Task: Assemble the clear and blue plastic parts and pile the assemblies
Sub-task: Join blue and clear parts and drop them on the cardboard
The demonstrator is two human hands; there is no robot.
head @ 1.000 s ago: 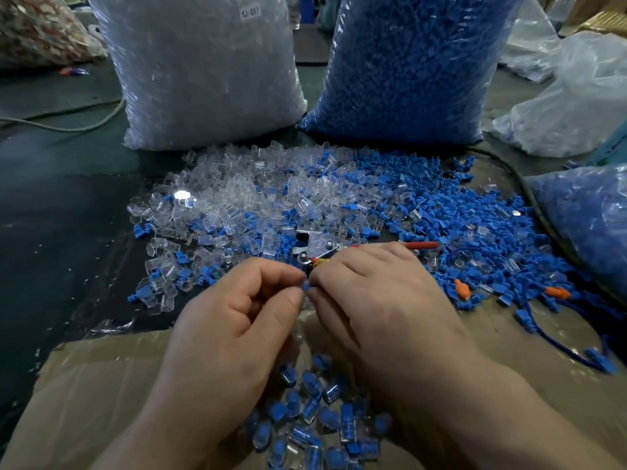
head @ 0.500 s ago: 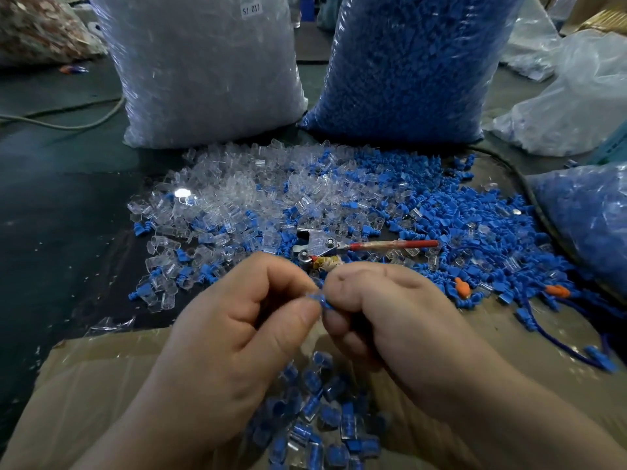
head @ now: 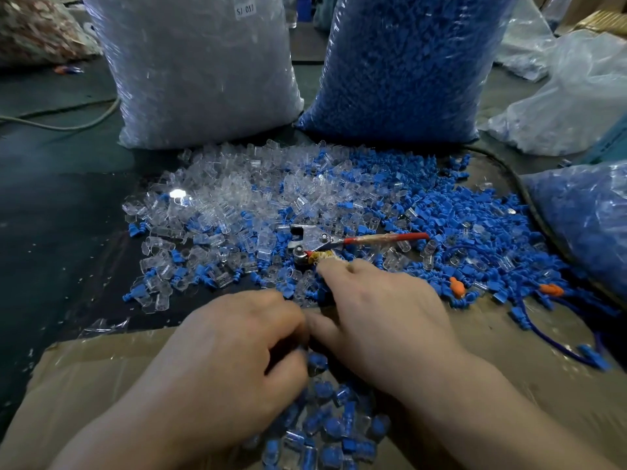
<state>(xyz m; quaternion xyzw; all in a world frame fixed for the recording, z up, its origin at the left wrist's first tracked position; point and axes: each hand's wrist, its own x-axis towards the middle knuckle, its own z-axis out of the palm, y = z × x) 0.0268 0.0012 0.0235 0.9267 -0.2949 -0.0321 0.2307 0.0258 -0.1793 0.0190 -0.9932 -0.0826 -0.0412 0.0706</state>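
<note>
A pale cord (head: 68, 125) trails across the dark bench (head: 51, 215) at the far left. Beside it stands a big clear bag (head: 203, 72) packed with clear parts, a label reading "SJ 017" near its top. In front of the bag the loose clear parts (head: 237, 191) lie spread out, with blue ones mixed in among them. Nearer, a sheet of cardboard (head: 84, 374) covers the bench edge. The left hand (head: 230, 361) hovers over it with fingers curled and thumb drawn in toward the forefinger; it is blurred, and I cannot tell whether it pinches a part. Just below and between the two hands sits the pile of assemblies (head: 332, 429), clear shells with blue inside, heaped on the cardboard. The right hand (head: 383, 317) is loosened, its forefinger stretched forward over the loose parts, its thumb pointing at the left hand; I see nothing grasped in it. Its fingertip lies just beside a metal tool (head: 322, 240) with a red handle, which rests on the scattered parts. Behind stands a bag of blue parts (head: 407, 62). The loose blue parts (head: 475, 232) thicken toward the right, with two orange pieces (head: 456, 287) among them. Another blue-filled bag (head: 583, 225) sits at the right edge
</note>
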